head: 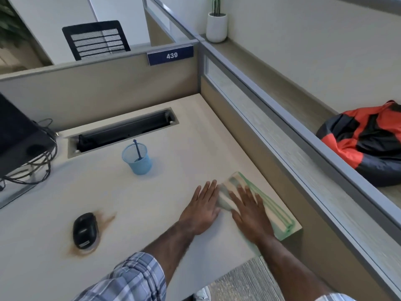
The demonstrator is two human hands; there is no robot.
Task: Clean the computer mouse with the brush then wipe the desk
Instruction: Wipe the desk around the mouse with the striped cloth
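Head view, wiping step by the look of it. Right hand (251, 216) flat on the folded green-striped cloth (278, 211), fingers straight and slightly spread, gripping nothing. Left hand (201, 211) just beside it, likewise flat with straight fingers, tips touching the cloth's left edge. Cloth lying right of and nearer than the blue mesh cup (138, 162), at the desk (165, 192) corner. Computer mouse (85, 230) left of and nearer than the cup, sitting on a brown stain (105, 220). Brush (137, 148) standing inside the cup.

To wipe well: press with the whole palm rather than the fingertips, keeping the fold from bunching. Sweep from the corner toward the cup in overlapping strokes, then on toward the stain, probably the patch needing most pressure. Lift the mouse aside instead of wiping around it. Steer clear of the cup, likely light and easy to tip.

Unclear: left palm on cloth or on bare desk; stain wet, dry or partly motion smear. Brush bristles hidden low in the cup. Monitor (15, 135) left of the cup cut off by the frame edge.
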